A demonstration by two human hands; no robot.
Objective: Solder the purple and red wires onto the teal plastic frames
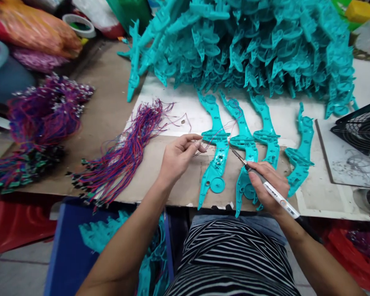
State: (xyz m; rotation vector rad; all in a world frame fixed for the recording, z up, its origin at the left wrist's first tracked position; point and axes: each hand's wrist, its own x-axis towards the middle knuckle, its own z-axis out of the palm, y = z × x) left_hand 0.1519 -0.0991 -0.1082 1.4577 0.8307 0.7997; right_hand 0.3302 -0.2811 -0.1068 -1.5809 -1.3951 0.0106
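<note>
My left hand [179, 154] pinches thin red and blue wires [209, 139] that run onto a teal plastic part [216, 156] lying on the bench. My right hand [267, 187] grips a white soldering iron [273, 193] like a pen, its metal tip pointing up-left between that part and a second teal plastic part [246, 164]. Two more teal parts [299, 158] lie in a row to the right. All rest on a brown cardboard-covered table [160, 172].
A large heap of teal parts [249, 45] fills the back of the table. A bundle of red and blue wires [123, 156] lies left of my hand, more bundles [40, 119] farther left. A black fan grille [362, 129] sits right; a blue bin [68, 250] stands below.
</note>
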